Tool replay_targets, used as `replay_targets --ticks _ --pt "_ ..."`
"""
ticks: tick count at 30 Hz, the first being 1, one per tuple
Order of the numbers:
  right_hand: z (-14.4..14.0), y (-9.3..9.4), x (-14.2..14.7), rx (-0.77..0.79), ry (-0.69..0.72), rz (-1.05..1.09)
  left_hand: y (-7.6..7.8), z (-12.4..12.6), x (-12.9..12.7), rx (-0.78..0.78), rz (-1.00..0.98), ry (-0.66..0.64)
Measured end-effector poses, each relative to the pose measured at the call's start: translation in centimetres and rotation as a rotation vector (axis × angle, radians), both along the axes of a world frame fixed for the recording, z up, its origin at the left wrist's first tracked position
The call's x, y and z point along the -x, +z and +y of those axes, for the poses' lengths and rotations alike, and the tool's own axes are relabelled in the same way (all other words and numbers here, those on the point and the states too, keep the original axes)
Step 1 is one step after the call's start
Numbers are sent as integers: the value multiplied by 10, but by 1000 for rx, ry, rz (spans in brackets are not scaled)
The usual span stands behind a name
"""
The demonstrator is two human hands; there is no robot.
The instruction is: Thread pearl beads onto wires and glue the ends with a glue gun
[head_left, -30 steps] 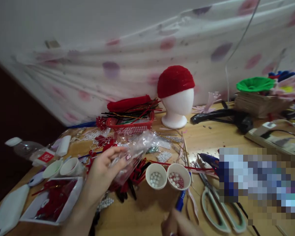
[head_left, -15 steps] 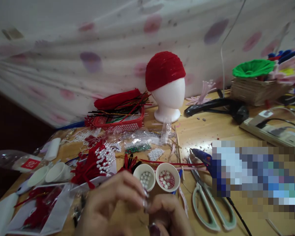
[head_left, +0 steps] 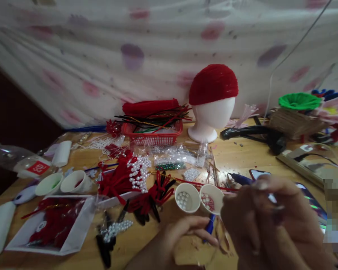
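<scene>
My left hand (head_left: 183,232) lies low at the table's near edge, its fingers reaching right toward a blue pen (head_left: 210,226); whether they pinch anything is unclear. Raised close to the camera and blurred is my right hand (head_left: 266,221). Its fingers are curled with the tips together, and what they grip is too blurred to tell. Just beyond both hands stand two small white paper cups, one with white pearls (head_left: 187,197) and one with pearls and red bits (head_left: 211,199).
A red cap (head_left: 213,83) sits on a white foam head (head_left: 212,116) at the back. Left of it are a red basket (head_left: 154,137) of wires, pearl strands (head_left: 138,170) on red pieces, a white tray (head_left: 73,245) and a plastic bottle (head_left: 14,160). A black tool (head_left: 256,133) lies right.
My right hand has risen up and to the right, away from my left hand, which it met half a second ago. The clear bag held a second ago is no longer in my left hand.
</scene>
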State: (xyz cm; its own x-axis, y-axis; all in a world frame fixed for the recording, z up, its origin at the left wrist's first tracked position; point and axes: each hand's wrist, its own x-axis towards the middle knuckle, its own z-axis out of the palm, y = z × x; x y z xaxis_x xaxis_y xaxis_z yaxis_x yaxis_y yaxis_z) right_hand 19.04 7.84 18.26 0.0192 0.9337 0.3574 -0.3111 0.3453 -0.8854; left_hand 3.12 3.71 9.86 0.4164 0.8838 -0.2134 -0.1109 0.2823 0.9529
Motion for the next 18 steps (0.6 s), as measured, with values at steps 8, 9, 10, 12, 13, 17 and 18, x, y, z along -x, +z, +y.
replay_targets --ticks 8,9,10,12,13,17,18 --pt "32 9 -1 -30 -565 194 -12 4 15 248 -362 98" --pt "36 7 -5 -1 -573 213 -13 6 19 287 -422 103" --pt "41 5 -8 30 -568 228 -13 7 22 321 -465 108" --pt "48 3 -14 91 -547 252 -12 9 27 385 -527 110" --pt "51 3 -15 121 -538 261 -10 10 29 413 -556 113" --pt "57 5 -15 249 -545 294 -5 10 33 469 -710 104" --pt "57 5 -14 266 -548 292 -4 9 33 471 -744 96"
